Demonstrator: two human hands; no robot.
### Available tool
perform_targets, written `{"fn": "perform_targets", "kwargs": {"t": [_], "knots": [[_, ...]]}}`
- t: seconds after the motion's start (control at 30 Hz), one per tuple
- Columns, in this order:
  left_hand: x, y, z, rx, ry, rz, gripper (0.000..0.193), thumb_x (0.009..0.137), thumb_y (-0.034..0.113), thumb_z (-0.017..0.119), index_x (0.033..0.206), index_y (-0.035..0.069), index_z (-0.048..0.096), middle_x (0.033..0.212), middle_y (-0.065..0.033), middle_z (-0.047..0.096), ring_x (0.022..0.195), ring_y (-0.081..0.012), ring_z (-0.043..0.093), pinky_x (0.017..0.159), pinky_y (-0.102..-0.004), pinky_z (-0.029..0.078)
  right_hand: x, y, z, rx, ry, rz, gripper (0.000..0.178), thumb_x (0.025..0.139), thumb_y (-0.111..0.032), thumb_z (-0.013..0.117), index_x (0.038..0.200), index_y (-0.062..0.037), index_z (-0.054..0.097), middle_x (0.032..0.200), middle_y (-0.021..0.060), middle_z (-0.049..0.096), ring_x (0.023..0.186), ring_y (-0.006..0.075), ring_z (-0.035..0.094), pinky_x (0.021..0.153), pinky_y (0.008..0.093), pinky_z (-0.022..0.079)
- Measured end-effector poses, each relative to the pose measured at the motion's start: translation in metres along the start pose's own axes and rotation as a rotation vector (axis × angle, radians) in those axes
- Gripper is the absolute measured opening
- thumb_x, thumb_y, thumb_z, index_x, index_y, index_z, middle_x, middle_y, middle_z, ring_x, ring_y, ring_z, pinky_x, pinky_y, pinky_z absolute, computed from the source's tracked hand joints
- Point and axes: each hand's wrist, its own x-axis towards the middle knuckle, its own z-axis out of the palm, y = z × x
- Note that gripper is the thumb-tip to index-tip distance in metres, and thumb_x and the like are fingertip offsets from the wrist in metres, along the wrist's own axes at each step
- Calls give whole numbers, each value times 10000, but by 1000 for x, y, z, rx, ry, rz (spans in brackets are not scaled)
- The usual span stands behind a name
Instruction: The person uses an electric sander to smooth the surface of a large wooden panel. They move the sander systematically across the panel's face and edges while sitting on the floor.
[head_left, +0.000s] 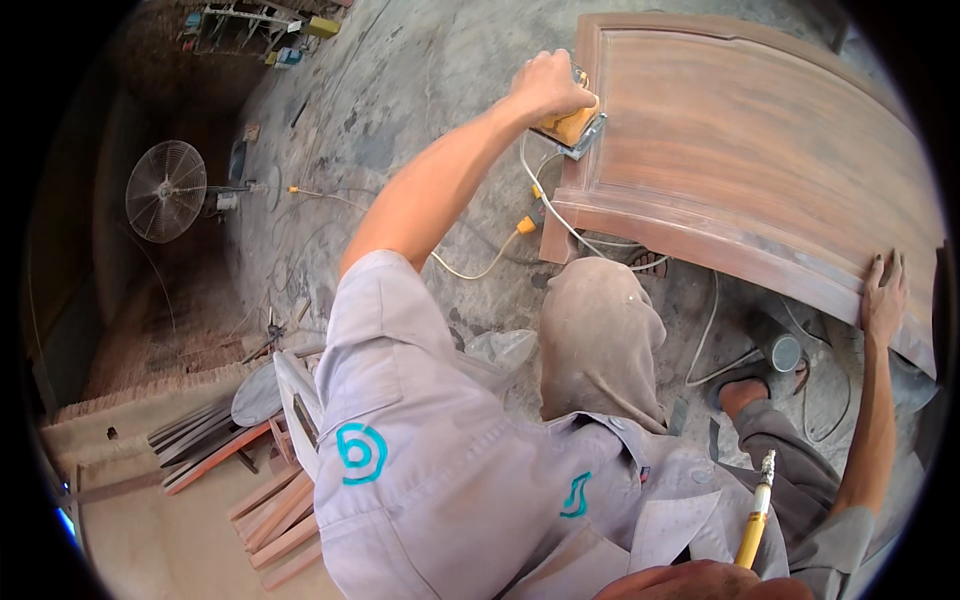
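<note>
My left hand [548,85] is closed around a yellow electric sander [572,124]. The sander sits against the left end of a reddish-brown wooden panel [740,125], which has a raised frame and a curved moulding. From this angle I cannot tell how much of its sanding pad touches the wood. A white cord [530,170] hangs from the sander toward the floor. At the panel's near right edge my right hand [884,298] lies flat, fingers stretched over the wood and nothing in them.
Cords with yellow plugs [526,225] trail over the concrete floor [440,130]. A round fan [166,190] stands far left. Wooden strips [280,520] lie lower left. Under the panel's near edge is a grey cylinder [784,352]. A lit cigarette [757,510] juts up below.
</note>
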Motion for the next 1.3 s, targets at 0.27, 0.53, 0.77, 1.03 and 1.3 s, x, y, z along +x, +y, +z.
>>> {"fn": "perform_targets", "kwargs": {"t": [0.27,0.53,0.77,1.03,1.3], "knots": [[67,10,-10,-12,-39,-76,680,667,403,781,1179,-34,685,1187,-239,699,1112,-370,683,920,-435,567,-1,4,-3,35,2,26,561,1063,-428,475,1508,-85,470,1553,168,456,1429,350,421,1169,422,359],[116,10,-16,12,-11,-115,619,671,401,778,1130,-11,727,1153,-216,726,1063,-326,719,883,-397,591,-2,-9,-14,39,-26,35,549,1066,-412,481,1508,-86,468,1549,173,458,1420,355,430,1159,423,364],[165,-2,-14,-32,-24,26,480,705,356,756,1048,20,758,1051,-247,730,988,-389,718,839,-452,589,-4,-18,-22,33,-19,16,541,1066,-397,493,1510,-90,470,1531,185,483,1397,367,459,1155,432,371],[183,2,-17,-61,80,19,440,712,347,756,952,-22,768,969,-272,734,924,-402,731,775,-454,597,-5,-20,-24,12,-50,59,552,1073,-418,460,1512,-82,464,1560,157,454,1444,341,405,1181,424,339],[102,4,-8,96,-23,-69,644,664,435,785,1124,-13,731,1158,-218,724,1065,-355,714,881,-409,589,-1,-5,-5,14,23,-21,557,1060,-419,481,1498,-75,472,1547,182,459,1402,372,454,1150,437,381]]}}
